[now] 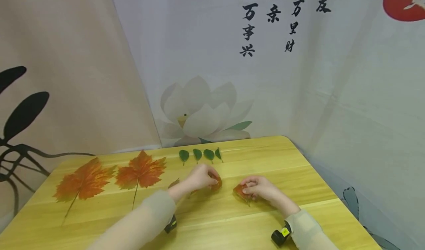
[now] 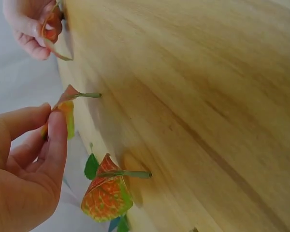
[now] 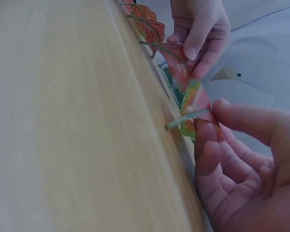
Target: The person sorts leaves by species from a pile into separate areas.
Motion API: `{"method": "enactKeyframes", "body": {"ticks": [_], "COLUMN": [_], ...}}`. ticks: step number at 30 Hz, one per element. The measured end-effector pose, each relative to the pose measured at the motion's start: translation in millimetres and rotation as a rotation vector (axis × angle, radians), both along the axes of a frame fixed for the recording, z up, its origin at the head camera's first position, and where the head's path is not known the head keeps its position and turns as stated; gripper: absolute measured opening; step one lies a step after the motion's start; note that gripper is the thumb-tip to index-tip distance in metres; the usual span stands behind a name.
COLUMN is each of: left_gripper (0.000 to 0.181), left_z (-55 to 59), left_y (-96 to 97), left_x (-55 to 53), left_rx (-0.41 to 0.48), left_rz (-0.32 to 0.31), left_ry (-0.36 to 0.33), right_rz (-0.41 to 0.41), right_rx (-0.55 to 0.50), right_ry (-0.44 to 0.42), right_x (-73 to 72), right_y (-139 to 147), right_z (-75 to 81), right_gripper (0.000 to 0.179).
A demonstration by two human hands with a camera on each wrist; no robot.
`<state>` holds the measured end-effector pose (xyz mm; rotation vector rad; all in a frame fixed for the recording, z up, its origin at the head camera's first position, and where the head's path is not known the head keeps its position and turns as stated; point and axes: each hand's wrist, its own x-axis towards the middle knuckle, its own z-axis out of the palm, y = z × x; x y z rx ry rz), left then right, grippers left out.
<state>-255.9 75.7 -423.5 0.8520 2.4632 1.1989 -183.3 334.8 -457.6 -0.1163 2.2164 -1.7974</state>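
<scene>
Over the middle of the table, my left hand [image 1: 200, 177] pinches a small orange leaf [image 1: 217, 183] between thumb and fingers. In the left wrist view this leaf [image 2: 67, 116] shows a yellow-green edge and a short green stem. To its right, my right hand [image 1: 260, 188] pinches a second small orange-red leaf [image 1: 239, 192], its stem pointing down toward the table. The right wrist view shows that leaf [image 3: 199, 104] between thumb and fingertips. Another orange and green leaf [image 2: 106, 198] lies near the left hand, mostly hidden behind the forearm in the head view.
Two large orange maple leaves [image 1: 141, 169] lie on the left of the wooden table [image 1: 282, 161]. Several small green leaves [image 1: 208, 154] form a row near the back edge. Behind hangs a cloth with a lotus print [image 1: 206, 110]; a black plant design [image 1: 24, 113] is at left.
</scene>
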Motion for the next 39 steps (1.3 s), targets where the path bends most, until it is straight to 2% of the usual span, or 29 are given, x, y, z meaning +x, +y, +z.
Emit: {"method": "enactKeyframes", "body": {"ticks": [3,7,10,15,22,30,37,39], "left_gripper": [0.013,0.013,0.013,0.010,0.007,0.004,0.012,0.017], "left_z": [-1.1,-2.1,-1.0,0.5,-3.4,-5.5,-5.2,-4.3], "left_y": [1.0,1.5,2.4,4.5,3.8,0.6,-1.9,-3.5], "left_x": [0.0,-0.6,-0.6,-1.0,-3.3,0.9,3.9,4.2], "left_rx": [-0.032,-0.116,-0.162,-0.203,-0.298,-0.376,-0.404,-0.441], "left_rz": [0.007,0.011,0.015,0.010,-0.020,-0.029,-0.049,-0.039], "left_ry": [0.036,0.136,0.186,0.205,0.254,0.307,0.368,0.397], "right_rz": [0.006,0.007,0.008,0.013,0.017,0.015,0.017,0.018], "right_rx": [0.003,0.007,0.006,-0.004,-0.004,-0.004,-0.005,-0.003], "right_ry": [0.002,0.005,0.007,0.007,0.006,0.005,0.011,0.014], "right_x": [-0.3,-1.3,-2.0,-2.0,-1.8,-1.1,-0.4,-0.4], "right_y": [-0.3,-0.1,0.4,1.0,1.3,0.8,1.0,0.4], "right_z": [0.4,0.0,-0.8,-2.2,-2.4,-1.8,-2.3,-2.1], "right_gripper": [0.035,0.034,0.034,0.034,0.033,0.032,0.033,0.033]}}
